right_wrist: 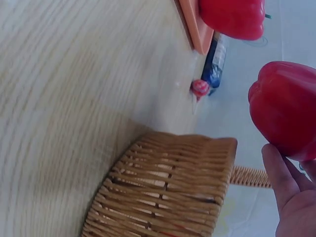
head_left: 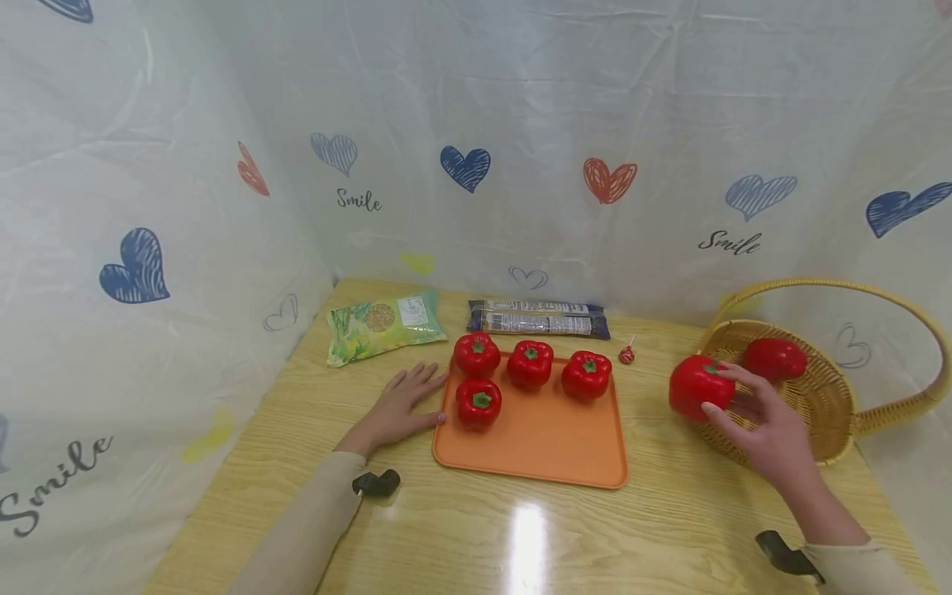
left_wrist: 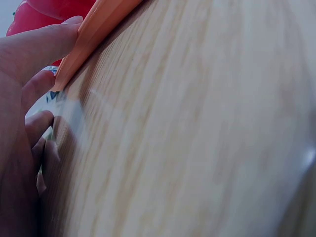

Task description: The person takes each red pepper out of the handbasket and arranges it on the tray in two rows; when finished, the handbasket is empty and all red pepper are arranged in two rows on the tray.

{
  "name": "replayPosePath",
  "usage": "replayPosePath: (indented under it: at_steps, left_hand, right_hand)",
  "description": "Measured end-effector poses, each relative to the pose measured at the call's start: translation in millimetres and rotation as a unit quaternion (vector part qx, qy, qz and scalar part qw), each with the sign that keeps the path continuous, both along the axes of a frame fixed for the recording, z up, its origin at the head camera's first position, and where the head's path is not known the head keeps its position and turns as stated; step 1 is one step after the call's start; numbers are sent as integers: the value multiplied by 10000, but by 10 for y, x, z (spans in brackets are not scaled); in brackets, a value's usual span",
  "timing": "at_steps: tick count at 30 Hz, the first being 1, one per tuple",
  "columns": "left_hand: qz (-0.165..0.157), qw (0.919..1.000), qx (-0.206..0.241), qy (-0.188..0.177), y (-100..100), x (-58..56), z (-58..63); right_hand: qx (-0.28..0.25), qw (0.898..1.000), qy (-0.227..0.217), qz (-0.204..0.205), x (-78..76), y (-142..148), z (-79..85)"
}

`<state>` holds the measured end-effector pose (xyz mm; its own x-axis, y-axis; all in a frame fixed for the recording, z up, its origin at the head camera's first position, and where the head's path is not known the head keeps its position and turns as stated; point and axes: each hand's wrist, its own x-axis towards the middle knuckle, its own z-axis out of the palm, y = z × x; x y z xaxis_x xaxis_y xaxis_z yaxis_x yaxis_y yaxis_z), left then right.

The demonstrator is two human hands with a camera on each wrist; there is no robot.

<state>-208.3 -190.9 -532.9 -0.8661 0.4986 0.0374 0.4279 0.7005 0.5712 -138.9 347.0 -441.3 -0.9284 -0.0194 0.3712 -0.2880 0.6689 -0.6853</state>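
Note:
A red bell pepper (head_left: 696, 388) is gripped in my right hand (head_left: 769, 430), raised at the left rim of a wicker basket (head_left: 836, 405). In the right wrist view, that same pepper (right_wrist: 286, 108) hangs above the basket's woven side (right_wrist: 168, 182). Inside the basket lies another red pepper (head_left: 775, 359). My left hand (head_left: 402, 409) rests on the table with its fingers spread, the thumb touching the left edge of an orange tray (head_left: 550, 450). Several red bell peppers with green stems, one of them at the front left (head_left: 478, 403), sit on the tray's left and back parts.
Behind the tray lie a green and yellow packet (head_left: 383, 326) and a dark, long packet (head_left: 539, 319). A small red lollipop (head_left: 627, 354) is between tray and basket. A heart-printed curtain (head_left: 521, 124) borders the wooden table (head_left: 416, 529). The basket's tall handle (head_left: 892, 310) arches to the right.

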Motion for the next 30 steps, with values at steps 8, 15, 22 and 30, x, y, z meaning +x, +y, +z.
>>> replayPosePath:
  at_steps: [8, 15, 22, 30]
  left_hand:
    - [5, 10000, 4, -13, 4, 4, 1]
    - [14, 10000, 9, -20, 4, 12, 9]
    - [9, 10000, 6, 3, 3, 8, 5]
    - [-9, 10000, 33, 1, 4, 12, 23]
  right_hand:
    - [-10, 9998, 99, 192, 22, -117, -46]
    - [-175, 9986, 235, 442, 27, -233, -87]
    - [-214, 9969, 347, 669, 25, -325, -135]
    - [-294, 9940, 440, 960, 25, -428, -191]
